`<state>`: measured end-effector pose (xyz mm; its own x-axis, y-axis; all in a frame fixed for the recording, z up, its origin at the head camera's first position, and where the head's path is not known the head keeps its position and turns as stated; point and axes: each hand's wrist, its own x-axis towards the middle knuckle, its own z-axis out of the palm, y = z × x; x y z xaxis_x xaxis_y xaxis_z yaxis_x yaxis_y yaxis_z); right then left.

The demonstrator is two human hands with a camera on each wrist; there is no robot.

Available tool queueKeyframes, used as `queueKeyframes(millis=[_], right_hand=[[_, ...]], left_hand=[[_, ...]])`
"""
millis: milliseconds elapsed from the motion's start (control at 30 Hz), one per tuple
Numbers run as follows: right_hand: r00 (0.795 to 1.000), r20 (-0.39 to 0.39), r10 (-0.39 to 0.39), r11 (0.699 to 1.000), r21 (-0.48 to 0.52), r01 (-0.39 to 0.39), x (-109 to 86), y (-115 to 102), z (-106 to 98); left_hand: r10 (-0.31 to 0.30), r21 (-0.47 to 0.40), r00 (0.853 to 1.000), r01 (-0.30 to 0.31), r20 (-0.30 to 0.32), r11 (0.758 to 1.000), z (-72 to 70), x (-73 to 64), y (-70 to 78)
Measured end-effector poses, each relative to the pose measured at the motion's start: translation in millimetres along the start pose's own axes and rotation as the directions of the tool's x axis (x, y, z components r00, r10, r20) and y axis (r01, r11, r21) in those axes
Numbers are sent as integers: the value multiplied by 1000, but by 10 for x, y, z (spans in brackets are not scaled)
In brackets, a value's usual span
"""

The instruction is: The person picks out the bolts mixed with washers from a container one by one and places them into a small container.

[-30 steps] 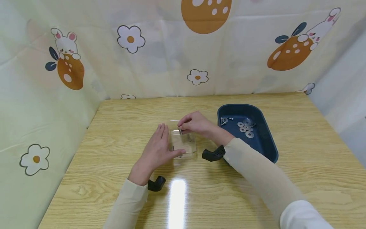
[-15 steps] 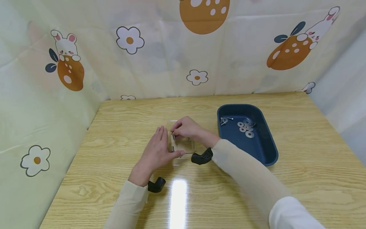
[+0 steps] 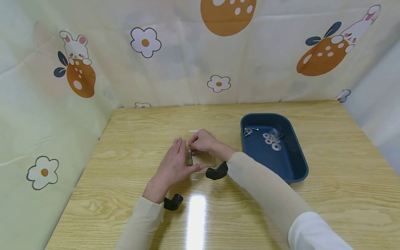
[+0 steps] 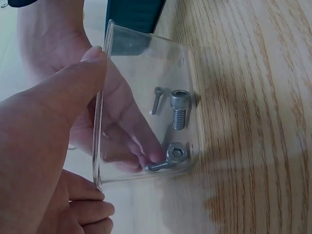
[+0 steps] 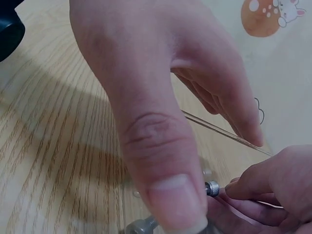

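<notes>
A small clear plastic box (image 4: 139,63) stands on the wooden table. Several screws lie in it: a thick socket-head screw (image 4: 179,109), a slimmer one (image 4: 157,100), and another (image 4: 170,157) by the left wall. My left hand (image 3: 172,161) steadies the box, straight fingers along its left side and thumb across the front rim. My right hand (image 3: 202,140) reaches down inside. Its thumb (image 5: 168,161) is beside a screw head (image 5: 212,188), while the index finger stands apart from the thumb with nothing pinched between them. The box wall partly blurs the right fingertips.
To the right stands a dark blue tray (image 3: 272,165) with several flat washers (image 3: 276,147) and small screws (image 3: 247,132) in it. A patterned curtain (image 3: 175,69) hangs behind and beside the table. Each wrist carries a black camera mount (image 3: 216,171).
My right hand has moved left and down into the box. The screw it pinched now lies along the left wall, its fingers parted from it. My left hand stays in place.
</notes>
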<state>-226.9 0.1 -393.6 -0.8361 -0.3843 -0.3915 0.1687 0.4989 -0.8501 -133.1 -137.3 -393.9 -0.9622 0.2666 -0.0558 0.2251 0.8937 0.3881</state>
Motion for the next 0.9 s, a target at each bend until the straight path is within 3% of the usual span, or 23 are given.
queueKeyframes(millis=[467,900], right_hand=[[1000,-20,-12,996,-90,11,-67,-30,-37],[997,18,-79,997,-4,79,-179,-53,-246]], left_hand=[[-8,10,1000,8,14,1000,-5,1,17],[-39,8,999,39,37,999,-21,0,37]])
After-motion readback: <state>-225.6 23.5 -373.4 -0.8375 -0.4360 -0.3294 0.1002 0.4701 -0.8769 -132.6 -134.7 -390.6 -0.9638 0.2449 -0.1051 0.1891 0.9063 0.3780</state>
